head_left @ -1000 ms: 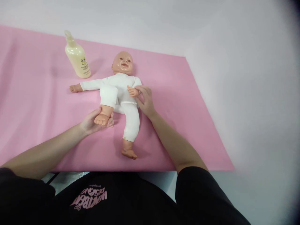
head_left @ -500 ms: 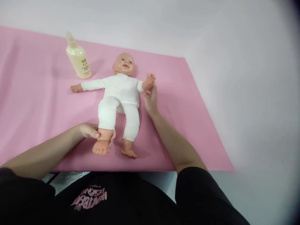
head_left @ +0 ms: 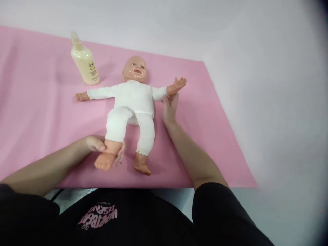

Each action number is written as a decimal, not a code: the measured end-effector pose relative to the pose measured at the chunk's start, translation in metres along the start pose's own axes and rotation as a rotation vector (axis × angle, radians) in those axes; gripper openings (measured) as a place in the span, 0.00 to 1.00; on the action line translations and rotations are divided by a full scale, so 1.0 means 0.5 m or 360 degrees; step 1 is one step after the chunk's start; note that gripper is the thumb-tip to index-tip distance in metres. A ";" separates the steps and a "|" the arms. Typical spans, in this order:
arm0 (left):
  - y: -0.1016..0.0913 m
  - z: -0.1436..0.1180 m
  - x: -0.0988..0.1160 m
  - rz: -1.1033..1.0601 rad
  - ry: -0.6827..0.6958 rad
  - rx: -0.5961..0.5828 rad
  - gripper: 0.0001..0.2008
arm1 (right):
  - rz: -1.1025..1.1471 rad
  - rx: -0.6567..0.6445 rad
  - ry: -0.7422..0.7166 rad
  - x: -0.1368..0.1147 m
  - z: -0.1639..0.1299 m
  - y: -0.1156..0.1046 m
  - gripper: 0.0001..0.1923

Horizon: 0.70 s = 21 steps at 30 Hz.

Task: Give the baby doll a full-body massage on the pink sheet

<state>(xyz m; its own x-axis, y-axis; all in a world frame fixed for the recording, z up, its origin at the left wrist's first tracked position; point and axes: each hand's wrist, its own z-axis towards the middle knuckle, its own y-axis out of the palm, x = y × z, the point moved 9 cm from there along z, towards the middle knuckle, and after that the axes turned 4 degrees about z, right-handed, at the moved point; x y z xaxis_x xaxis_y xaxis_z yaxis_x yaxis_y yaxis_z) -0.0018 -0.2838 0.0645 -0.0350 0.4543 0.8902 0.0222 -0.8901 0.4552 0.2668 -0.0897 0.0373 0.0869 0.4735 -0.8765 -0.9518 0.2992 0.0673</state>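
Observation:
A baby doll with a white cloth body lies on its back, its head away from me and its feet toward me. My left hand is wrapped from beneath around the ankle of the doll's leg on the left, thumb on one side and fingers showing on the other. At the doll's outstretched arm on the right, my right hand grips the underside near the wrist; some of its fingers are hidden behind the arm. The doll's other arm and other leg lie free on the pink cover.
A pale yellow pump bottle stands behind the doll's arm on the left. The pink cover spreads under everything, its near edge close to my body. White wall lies beyond the far and right edges.
My right hand has moved right, and the doll's arm there is now stretched farther outward. The held foot has swung slightly left with my left hand.

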 end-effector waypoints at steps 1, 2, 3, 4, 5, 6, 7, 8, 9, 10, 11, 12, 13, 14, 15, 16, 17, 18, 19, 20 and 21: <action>-0.018 0.000 0.017 -0.0064 0.0175 0.0118 0.25 | -0.0037 -0.0046 -0.0063 -0.015 -0.006 0.011 0.33; -0.039 -0.003 0.032 -0.0128 0.0333 0.0256 0.26 | -0.0088 -0.0110 -0.0116 -0.030 -0.012 0.023 0.33; -0.059 -0.008 0.042 -0.0198 0.0453 0.0395 0.26 | -0.0154 -0.0191 -0.0176 -0.045 -0.019 0.037 0.33; -0.079 -0.013 0.048 -0.0269 0.0527 0.0538 0.26 | -0.0238 -0.0285 -0.0256 -0.061 -0.028 0.052 0.32; -0.096 -0.017 0.050 -0.0331 0.0560 0.0681 0.27 | -0.0330 -0.0383 -0.0352 -0.077 -0.037 0.066 0.31; -0.110 -0.022 0.050 -0.0374 0.0567 0.0822 0.27 | -0.0418 -0.0474 -0.0450 -0.092 -0.046 0.079 0.29; -0.120 -0.026 0.049 -0.0394 0.0552 0.0944 0.27 | -0.0492 -0.0549 -0.0535 -0.105 -0.054 0.089 0.26; -0.126 -0.029 0.047 -0.0397 0.0530 0.1043 0.26 | -0.0557 -0.0615 -0.0604 -0.115 -0.061 0.098 0.25; -0.129 -0.031 0.046 -0.0394 0.0504 0.1120 0.26 | -0.0614 -0.0669 -0.0653 -0.122 -0.066 0.105 0.23; -0.130 -0.032 0.045 -0.0388 0.0482 0.1175 0.25 | -0.0662 -0.0710 -0.0683 -0.127 -0.069 0.110 0.22; -0.131 -0.032 0.044 -0.0384 0.0464 0.1212 0.25 | -0.0704 -0.0738 -0.0698 -0.129 -0.071 0.114 0.21; -0.131 -0.031 0.042 -0.0384 0.0450 0.1238 0.24 | -0.0739 -0.0755 -0.0705 -0.130 -0.072 0.116 0.21; -0.130 -0.031 0.041 -0.0386 0.0440 0.1250 0.24 | -0.0766 -0.0761 -0.0710 -0.131 -0.072 0.118 0.21; -0.130 -0.030 0.040 -0.0387 0.0433 0.1255 0.24 | -0.0778 -0.0758 -0.0715 -0.131 -0.073 0.119 0.20; -0.130 -0.029 0.040 -0.0386 0.0428 0.1253 0.25 | -0.0773 -0.0747 -0.0721 -0.131 -0.073 0.119 0.20; -0.129 -0.028 0.039 -0.0378 0.0423 0.1243 0.25 | -0.0750 -0.0729 -0.0723 -0.131 -0.073 0.117 0.20; -0.128 -0.027 0.039 -0.0364 0.0416 0.1219 0.26 | -0.0710 -0.0700 -0.0714 -0.130 -0.071 0.115 0.20; -0.124 -0.025 0.038 -0.0341 0.0405 0.1175 0.27 | -0.0652 -0.0662 -0.0685 -0.126 -0.068 0.110 0.21; -0.119 -0.022 0.038 -0.0309 0.0389 0.1105 0.28 | -0.0579 -0.0612 -0.0631 -0.120 -0.063 0.103 0.23; -0.110 -0.017 0.036 -0.0272 0.0357 0.1014 0.28 | -0.0495 -0.0549 -0.0553 -0.110 -0.055 0.094 0.25; -0.100 -0.013 0.033 -0.0233 0.0314 0.0900 0.28 | -0.0406 -0.0475 -0.0458 -0.097 -0.046 0.082 0.27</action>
<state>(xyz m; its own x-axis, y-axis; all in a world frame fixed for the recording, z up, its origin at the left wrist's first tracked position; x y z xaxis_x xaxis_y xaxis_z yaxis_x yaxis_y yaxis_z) -0.0099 -0.2322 0.0565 -0.2606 0.5072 0.8215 0.5278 -0.6376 0.5611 0.2165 -0.1195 0.0715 0.3663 0.6385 -0.6769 -0.9287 0.2051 -0.3091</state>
